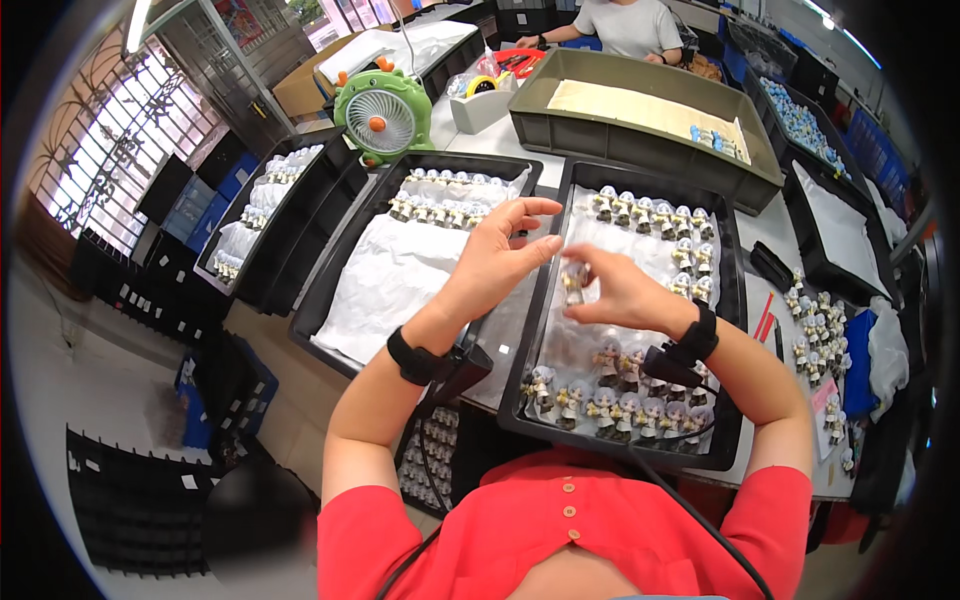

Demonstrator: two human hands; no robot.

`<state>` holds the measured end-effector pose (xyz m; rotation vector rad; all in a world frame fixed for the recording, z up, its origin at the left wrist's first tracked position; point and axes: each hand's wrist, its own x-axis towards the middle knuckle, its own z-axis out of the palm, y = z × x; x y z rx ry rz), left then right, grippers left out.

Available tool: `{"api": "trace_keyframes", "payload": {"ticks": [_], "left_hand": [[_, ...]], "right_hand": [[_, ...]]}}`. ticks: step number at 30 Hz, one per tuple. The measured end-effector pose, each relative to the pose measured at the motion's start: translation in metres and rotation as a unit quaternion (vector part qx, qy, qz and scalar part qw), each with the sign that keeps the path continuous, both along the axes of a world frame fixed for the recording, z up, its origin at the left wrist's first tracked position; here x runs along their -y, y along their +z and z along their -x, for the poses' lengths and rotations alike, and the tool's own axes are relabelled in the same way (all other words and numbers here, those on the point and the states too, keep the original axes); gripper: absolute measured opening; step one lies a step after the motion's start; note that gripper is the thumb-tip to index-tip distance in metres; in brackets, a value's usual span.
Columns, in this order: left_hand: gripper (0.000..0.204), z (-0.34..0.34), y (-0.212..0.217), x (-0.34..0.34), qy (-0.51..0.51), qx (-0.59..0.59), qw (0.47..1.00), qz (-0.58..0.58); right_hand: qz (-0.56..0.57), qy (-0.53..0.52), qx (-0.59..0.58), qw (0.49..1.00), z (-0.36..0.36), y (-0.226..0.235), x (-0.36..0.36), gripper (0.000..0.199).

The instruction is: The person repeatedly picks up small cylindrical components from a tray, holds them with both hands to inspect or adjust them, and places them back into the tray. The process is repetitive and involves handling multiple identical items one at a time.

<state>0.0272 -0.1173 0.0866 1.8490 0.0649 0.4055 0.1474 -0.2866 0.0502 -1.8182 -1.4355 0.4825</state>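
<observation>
My right hand (632, 292) pinches a small figurine (574, 284) with pale hair above the left side of the right-hand black tray (737, 330). Close by, my left hand (500, 255) hangs over the gap between two trays. Its thumb and fingers are apart, with nothing visible in them. White lining covers the bottom of the right tray. Rows of similar figurines (655, 216) stand at its far end, down its right side and along its near end (640, 412). The left-hand black tray (345, 215) has figurines (430, 210) at its far end and white sheeting (385, 285) over the rest.
A green fan (382, 115) and a tape dispenser (482, 105) stand behind the trays. Beyond is a large olive bin (640, 130); a person (630, 30) is behind it. More figurines (820, 330) and red sticks (766, 318) lie at right. Another tray (300, 230) sits far left.
</observation>
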Motion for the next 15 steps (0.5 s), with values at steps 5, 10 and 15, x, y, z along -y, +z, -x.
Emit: {"api": "trace_keyframes", "payload": {"ticks": [5, 10, 15], "left_hand": [[0.055, -0.012, -0.022, 0.014, -0.054, -0.036, 0.986, 0.152], [0.058, -0.012, -0.036, 0.027, -0.068, 0.012, 0.980, 0.186], [0.053, -0.008, -0.037, 0.027, -0.057, 0.016, 0.974, 0.217]], "right_hand": [[-0.243, -0.045, 0.071, 0.966, -0.006, 0.009, 0.007, 0.064], [-0.279, -0.042, 0.119, 0.952, -0.007, -0.002, 0.005, 0.072], [-0.261, -0.039, 0.084, 0.961, -0.004, -0.009, 0.005, 0.080]]}}
